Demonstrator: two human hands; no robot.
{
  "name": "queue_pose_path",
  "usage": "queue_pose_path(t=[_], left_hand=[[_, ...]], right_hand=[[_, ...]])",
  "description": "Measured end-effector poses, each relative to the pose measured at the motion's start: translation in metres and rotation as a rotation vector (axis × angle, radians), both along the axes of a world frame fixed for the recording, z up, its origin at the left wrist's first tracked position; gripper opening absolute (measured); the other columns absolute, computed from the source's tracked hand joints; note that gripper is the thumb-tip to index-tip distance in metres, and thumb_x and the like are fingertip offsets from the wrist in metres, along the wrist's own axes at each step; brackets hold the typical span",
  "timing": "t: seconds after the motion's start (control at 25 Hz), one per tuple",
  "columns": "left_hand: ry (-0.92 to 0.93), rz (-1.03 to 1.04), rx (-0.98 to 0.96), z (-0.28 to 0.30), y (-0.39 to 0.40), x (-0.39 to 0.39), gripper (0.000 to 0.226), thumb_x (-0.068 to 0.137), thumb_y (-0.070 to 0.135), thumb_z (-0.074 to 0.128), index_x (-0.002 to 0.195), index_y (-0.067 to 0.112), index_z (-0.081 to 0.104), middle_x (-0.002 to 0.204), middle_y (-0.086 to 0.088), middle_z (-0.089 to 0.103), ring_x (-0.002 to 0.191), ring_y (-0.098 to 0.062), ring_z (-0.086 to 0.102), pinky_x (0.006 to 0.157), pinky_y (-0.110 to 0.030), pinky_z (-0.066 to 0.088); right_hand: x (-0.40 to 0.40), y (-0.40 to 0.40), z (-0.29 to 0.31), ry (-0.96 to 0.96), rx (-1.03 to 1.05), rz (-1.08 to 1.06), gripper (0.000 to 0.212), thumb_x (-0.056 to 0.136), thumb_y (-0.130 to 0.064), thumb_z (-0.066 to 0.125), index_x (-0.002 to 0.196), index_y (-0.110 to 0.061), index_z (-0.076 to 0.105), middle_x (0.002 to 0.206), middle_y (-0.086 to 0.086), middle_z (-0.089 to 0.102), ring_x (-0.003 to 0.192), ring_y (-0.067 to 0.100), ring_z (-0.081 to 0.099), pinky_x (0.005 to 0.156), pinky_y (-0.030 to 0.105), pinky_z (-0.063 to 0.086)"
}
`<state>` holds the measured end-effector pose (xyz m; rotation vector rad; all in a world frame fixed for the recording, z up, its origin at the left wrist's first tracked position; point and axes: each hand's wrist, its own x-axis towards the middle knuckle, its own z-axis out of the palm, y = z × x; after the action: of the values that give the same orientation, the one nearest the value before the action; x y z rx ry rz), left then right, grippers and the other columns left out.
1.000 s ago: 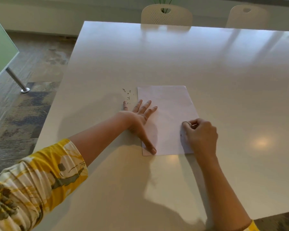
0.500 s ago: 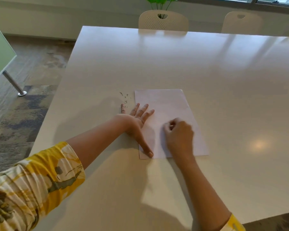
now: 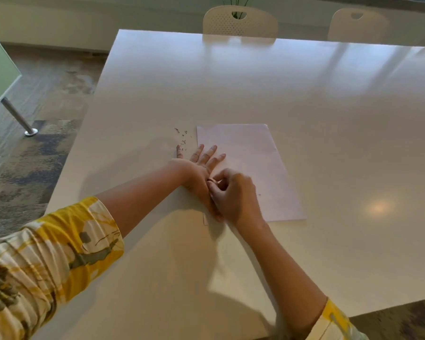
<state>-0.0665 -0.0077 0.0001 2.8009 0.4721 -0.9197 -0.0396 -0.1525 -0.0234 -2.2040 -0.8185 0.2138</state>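
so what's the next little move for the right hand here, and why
Probably ease the right hand along the thumb side of the left hand, toward the near edge of the paper. The left hand lies flat, fingers spread, pinning the paper at its left edge, and the right hand's curled fingertips sit against it; whether they pinch anything is unclear.
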Motion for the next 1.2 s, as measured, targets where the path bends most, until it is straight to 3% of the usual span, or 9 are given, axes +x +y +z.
queue_pose_path(t=[0.24,0.36,0.44,0.6,0.68,0.8,0.88,1.08,1.2], left_hand=[[-0.007,0.031,-0.02,-0.002,0.003,-0.002,0.173,0.016,0.098,0.065,0.144,0.041,-0.037,0.148,0.016,-0.049,0.138,-0.018,-0.044,0.108,-0.071,-0.02],[0.006,0.022,0.004,0.002,0.0,0.0,0.175,0.011,0.102,0.057,0.146,0.038,-0.035,0.151,0.012,-0.046,0.141,-0.02,-0.041,0.108,-0.073,-0.018],[0.014,0.025,0.02,0.004,-0.002,0.001,0.175,0.012,0.102,0.055,0.146,0.037,-0.036,0.152,0.01,-0.046,0.142,-0.021,-0.039,0.108,-0.073,-0.018],[0.024,0.041,0.023,0.005,-0.003,0.0,0.173,0.018,0.096,0.066,0.146,0.039,-0.036,0.15,0.014,-0.047,0.142,-0.02,-0.039,0.106,-0.075,-0.018],[0.022,0.049,0.022,0.005,-0.004,0.0,0.172,0.021,0.095,0.068,0.146,0.039,-0.036,0.15,0.014,-0.047,0.142,-0.02,-0.039,0.106,-0.076,-0.016],[0.029,0.041,0.039,0.005,-0.003,0.001,0.17,0.025,0.094,0.068,0.145,0.037,-0.037,0.151,0.011,-0.047,0.143,-0.022,-0.038,0.107,-0.076,-0.014],[0.026,0.037,0.035,0.005,-0.004,0.002,0.17,0.024,0.094,0.068,0.145,0.038,-0.037,0.152,0.01,-0.046,0.144,-0.022,-0.037,0.108,-0.075,-0.014],[0.034,0.048,0.004,0.007,-0.005,0.0,0.175,0.012,0.095,0.064,0.145,0.039,-0.036,0.151,0.014,-0.046,0.143,-0.02,-0.038,0.106,-0.075,-0.016],[0.05,0.042,0.021,0.01,-0.006,0.001,0.175,0.012,0.097,0.06,0.145,0.037,-0.037,0.151,0.011,-0.046,0.143,-0.021,-0.038,0.107,-0.075,-0.015]], right_hand=[[0.066,-0.056,0.016,-0.097,-0.092,-0.464,0.018,0.087,-0.025,0.065,0.088,-0.01,0.074,0.085,0.013,0.074,0.088,0.034,0.068,0.076,0.034,0.048],[0.017,-0.025,0.006,-0.123,-0.049,-0.244,0.015,0.089,-0.022,0.063,0.09,-0.01,0.07,0.081,0.01,0.073,0.076,0.028,0.068,0.067,0.031,0.05],[-0.008,-0.014,0.001,-0.08,-0.009,-0.099,0.012,0.088,-0.027,0.067,0.087,-0.015,0.07,0.074,-0.002,0.07,0.062,0.012,0.064,0.054,0.015,0.047],[0.042,-0.06,0.01,-0.043,-0.064,-0.415,0.018,0.085,-0.031,0.069,0.085,-0.014,0.075,0.081,0.005,0.074,0.083,0.026,0.069,0.072,0.029,0.047],[0.044,-0.07,0.01,-0.073,-0.082,-0.513,0.018,0.087,-0.028,0.066,0.087,-0.011,0.073,0.084,0.01,0.073,0.087,0.033,0.068,0.071,0.031,0.044],[-0.009,-0.034,0.001,-0.079,0.01,-0.25,0.013,0.089,-0.023,0.062,0.087,-0.013,0.07,0.074,0.003,0.07,0.071,0.023,0.067,0.056,0.02,0.042],[-0.029,-0.029,-0.005,-0.059,0.026,-0.128,0.012,0.088,-0.028,0.064,0.086,-0.017,0.069,0.07,-0.003,0.068,0.063,0.015,0.063,0.056,0.023,0.046],[0.037,-0.084,0.008,-0.096,-0.023,-0.535,0.015,0.088,-0.026,0.064,0.087,-0.012,0.071,0.08,0.008,0.072,0.083,0.031,0.067,0.07,0.032,0.043],[0.004,-0.05,0.004,-0.124,-0.01,-0.321,0.012,0.089,-0.021,0.063,0.086,-0.011,0.069,0.074,0.005,0.07,0.074,0.027,0.066,0.056,0.021,0.036]])
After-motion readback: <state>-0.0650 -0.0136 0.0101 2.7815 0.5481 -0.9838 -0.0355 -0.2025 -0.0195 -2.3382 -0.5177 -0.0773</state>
